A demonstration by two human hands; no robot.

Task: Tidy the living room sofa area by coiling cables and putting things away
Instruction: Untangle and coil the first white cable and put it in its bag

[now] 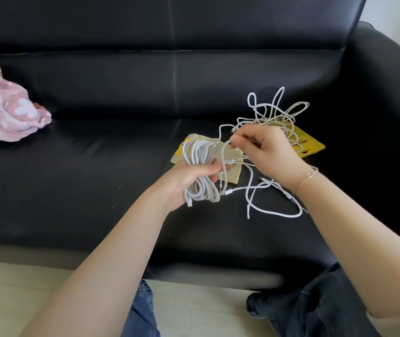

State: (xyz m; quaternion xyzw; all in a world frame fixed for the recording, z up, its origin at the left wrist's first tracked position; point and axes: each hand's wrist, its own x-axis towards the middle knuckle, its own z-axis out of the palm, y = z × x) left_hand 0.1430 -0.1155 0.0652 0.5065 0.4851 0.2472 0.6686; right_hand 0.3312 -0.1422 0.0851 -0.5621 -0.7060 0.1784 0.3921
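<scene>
Black sofa, white cables half coiled, person at its front edge.

Far left on the seat, a crumpled pink blanket [7, 110]; mid-seat, left hand [189, 181] closed round a coiled bundle [200, 171] of white cable, held above a pale pouch [233, 171]; right hand [267, 152] pinches a single strand between thumb and fingertips, other fingers loosely curled; thin bracelet [309, 176] on that wrist; behind it a loose tangle [274, 113] lies over a yellow packet [308, 144]; more slack loops on the sofa [97, 166] near the right wrist.
</scene>
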